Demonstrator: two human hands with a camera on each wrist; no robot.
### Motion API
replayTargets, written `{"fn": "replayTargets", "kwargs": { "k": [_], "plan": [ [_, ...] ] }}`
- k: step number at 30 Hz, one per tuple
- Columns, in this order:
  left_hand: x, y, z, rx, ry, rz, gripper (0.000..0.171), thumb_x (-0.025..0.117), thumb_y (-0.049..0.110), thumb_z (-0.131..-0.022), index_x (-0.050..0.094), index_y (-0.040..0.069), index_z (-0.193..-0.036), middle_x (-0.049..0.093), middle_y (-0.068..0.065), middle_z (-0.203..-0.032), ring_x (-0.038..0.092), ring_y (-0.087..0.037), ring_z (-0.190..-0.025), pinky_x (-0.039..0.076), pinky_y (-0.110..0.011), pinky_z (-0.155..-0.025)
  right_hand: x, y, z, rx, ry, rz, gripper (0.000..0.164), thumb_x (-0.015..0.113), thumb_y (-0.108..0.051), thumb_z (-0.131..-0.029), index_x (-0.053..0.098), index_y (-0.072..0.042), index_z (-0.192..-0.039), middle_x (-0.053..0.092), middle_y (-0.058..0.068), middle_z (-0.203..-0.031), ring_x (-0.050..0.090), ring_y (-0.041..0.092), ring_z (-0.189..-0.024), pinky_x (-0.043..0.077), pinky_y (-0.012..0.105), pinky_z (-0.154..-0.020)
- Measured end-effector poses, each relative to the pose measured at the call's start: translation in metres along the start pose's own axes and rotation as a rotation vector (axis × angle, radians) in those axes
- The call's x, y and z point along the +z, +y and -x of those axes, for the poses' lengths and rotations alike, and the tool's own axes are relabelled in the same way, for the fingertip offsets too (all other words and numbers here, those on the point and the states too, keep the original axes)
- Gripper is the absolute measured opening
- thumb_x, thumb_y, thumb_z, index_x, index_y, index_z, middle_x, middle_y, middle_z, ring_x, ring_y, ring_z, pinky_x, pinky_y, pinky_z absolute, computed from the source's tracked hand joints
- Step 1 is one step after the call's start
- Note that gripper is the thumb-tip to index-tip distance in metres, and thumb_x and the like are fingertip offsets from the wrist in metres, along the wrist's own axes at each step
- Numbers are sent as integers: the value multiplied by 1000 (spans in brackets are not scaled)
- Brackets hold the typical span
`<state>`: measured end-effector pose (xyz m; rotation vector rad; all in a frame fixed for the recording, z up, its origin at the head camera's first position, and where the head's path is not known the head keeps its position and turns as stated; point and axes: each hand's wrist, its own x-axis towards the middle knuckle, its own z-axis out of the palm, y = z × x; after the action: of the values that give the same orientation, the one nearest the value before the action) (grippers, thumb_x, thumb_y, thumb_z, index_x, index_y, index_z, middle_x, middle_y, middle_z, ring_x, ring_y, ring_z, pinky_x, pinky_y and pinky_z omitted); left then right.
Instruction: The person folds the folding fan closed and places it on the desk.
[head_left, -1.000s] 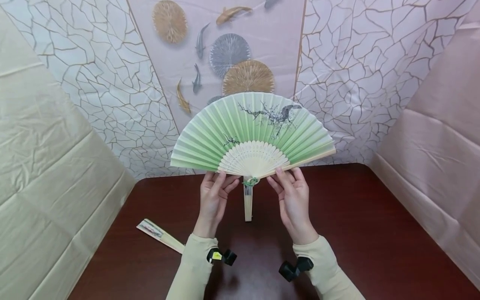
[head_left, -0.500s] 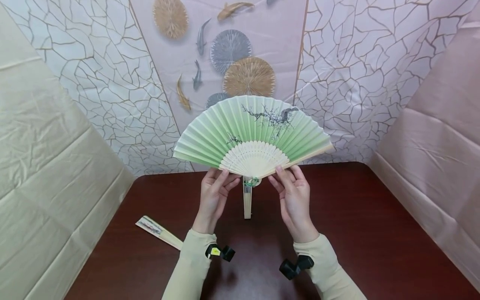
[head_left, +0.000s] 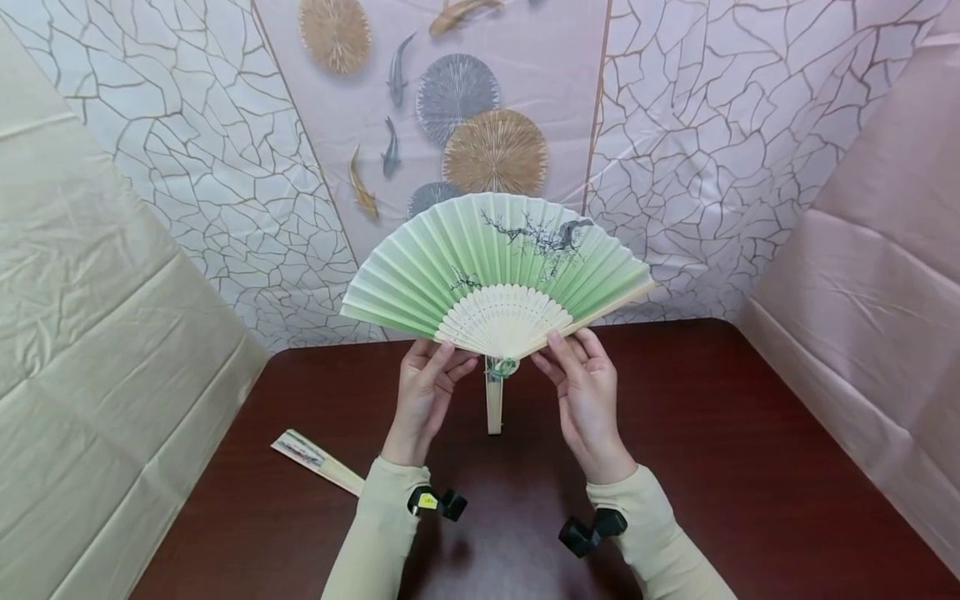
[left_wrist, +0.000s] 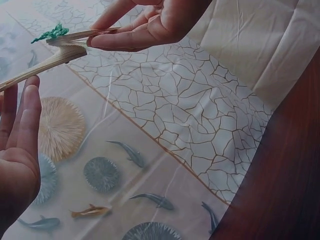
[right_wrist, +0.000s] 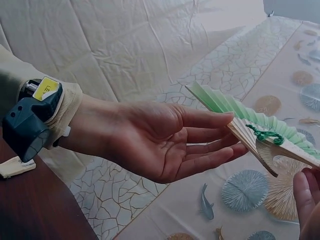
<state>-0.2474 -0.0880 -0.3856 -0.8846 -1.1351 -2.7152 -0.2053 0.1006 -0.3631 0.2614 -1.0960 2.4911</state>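
Observation:
Both hands hold a spread folding fan point(head_left: 465, 258), green fading to white, with a dark branch print and pale pierced bamboo ribs. My left hand point(head_left: 426, 396) pinches the ribs left of the pivot, thumb in front and fingers behind. My right hand point(head_left: 590, 400) pinches the outer bamboo guard on the right likewise. A green cord point(head_left: 502, 367) hangs at the pivot. In the right wrist view, the left hand point(right_wrist: 150, 140) has its thumb on the fan's edge. Below the held fan, a folded fan point(head_left: 494, 408) lies on the table, its far part hidden.
Another folded fan point(head_left: 315, 460) with a printed end lies on the dark red table point(head_left: 750, 450), left of the left forearm, which hides its near end. Pale cloth walls point(head_left: 97, 333) enclose the sides, and a patterned cloth point(head_left: 675, 167) hangs behind.
The spread fan's top edge has sunk slightly against the backdrop, and its right edge has drawn in a little. Both hands keep their hold; the head view has shifted slightly.

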Motion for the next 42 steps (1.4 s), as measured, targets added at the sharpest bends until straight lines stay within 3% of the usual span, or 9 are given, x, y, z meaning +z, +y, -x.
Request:
{"fn": "replayTargets", "kwargs": {
  "k": [11,19,29,42],
  "plan": [
    [-3,-3,1,-19,-1,-18,18,60,6,-102,72,12,-112,74,-6,-107,73,-19,-95,60,-31,-83,1,-2,1,29,-10,-9,22,59,3,-99,57,-3,-121,74,8,-103,73,17,-87,61,30,-78],
    [-4,-4,2,-22,-16,1,21,55,4,-104,73,12,-112,74,-6,-105,73,-20,-95,60,-33,-83,-2,-2,1,77,-5,-40,23,58,3,-100,57,-4,-122,74,8,-107,73,16,-90,60,30,-80],
    [-7,-4,2,-19,-29,10,15,62,7,-100,74,14,-107,75,-5,-104,73,-18,-94,60,-32,-83,1,-1,1,117,-15,-89,24,56,3,-101,58,-5,-123,73,7,-106,72,15,-90,60,30,-80],
    [-9,-5,0,-8,-95,31,21,59,6,-101,75,14,-112,74,-5,-107,71,-19,-97,60,-34,-83,4,-1,4,139,-41,-93,20,56,4,-100,62,-8,-115,73,6,-105,72,17,-93,59,34,-86]
  ]
}}
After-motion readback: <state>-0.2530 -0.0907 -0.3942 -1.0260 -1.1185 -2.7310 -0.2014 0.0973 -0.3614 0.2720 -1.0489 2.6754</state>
